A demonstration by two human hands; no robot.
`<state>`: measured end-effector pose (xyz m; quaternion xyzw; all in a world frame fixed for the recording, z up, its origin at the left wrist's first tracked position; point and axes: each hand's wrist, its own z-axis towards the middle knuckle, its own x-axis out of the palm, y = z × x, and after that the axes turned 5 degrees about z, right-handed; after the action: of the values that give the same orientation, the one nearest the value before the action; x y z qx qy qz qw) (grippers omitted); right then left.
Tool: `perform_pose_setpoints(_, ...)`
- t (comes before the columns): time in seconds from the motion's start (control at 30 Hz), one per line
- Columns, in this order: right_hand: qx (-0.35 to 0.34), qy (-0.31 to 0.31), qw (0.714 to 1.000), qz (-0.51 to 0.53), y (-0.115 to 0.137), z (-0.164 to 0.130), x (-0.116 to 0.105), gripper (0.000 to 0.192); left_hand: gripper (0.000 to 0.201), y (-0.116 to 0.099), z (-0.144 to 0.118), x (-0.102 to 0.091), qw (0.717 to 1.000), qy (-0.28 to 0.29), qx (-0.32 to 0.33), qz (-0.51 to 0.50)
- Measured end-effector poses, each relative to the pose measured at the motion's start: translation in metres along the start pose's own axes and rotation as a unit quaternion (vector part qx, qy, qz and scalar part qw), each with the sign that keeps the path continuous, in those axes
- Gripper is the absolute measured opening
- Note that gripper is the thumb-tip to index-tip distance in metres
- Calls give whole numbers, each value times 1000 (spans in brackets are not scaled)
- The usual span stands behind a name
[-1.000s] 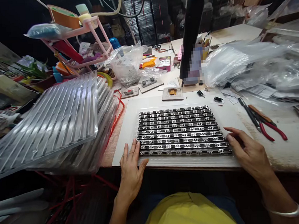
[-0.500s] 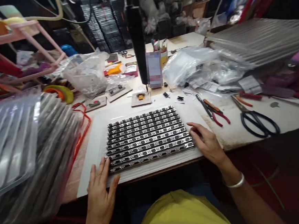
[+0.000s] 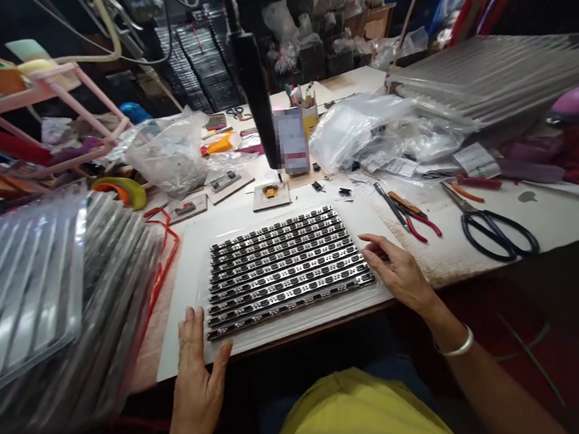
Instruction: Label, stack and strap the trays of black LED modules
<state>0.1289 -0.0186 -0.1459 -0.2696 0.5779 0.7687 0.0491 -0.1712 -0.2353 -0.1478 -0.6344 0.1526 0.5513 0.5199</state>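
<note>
We are resting both hands flat and open at the near corners of the tray, a clear sheet carrying rows of metal strips, lying on the white board at the bench's near edge. Our left hand is lying palm down at the tray's 7 o'clock corner, fingers spread, fingertips touching the nearest strip's end and gripping nothing. Our right hand is lying open at the 4 o'clock corner, fingers touching the strip ends there, wrist hanging over the bench edge.

The tray's near side is running almost flush with the bench edge, so little room is showing at 6 o'clock. At 9 o'clock a bare band of board is lying between the tray and the red wire, beyond which the stack of clear trays is leaning. At 12 o'clock a narrow gap is separating the tray from a small jig and the black post. At 3 o'clock bare bench is lying open as far as the pliers, with scissors farther out. Plastic bags are crowding 1 o'clock.
</note>
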Motion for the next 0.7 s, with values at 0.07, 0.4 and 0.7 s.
perform_pose_setpoints(0.07,4,-6,1000,-7,-1,-1,0,39,70,-6,5,-9,996,-54,-38,-56)
perform_pose_setpoints(0.4,13,-62,996,-65,-8,-8,4,40,29,-31,75,-90,771,-233,-111,-582)
perform_pose_setpoints(0.7,-20,-95,995,35,38,9,-17,36,37,-13,34,-77,763,-263,-123,-577)
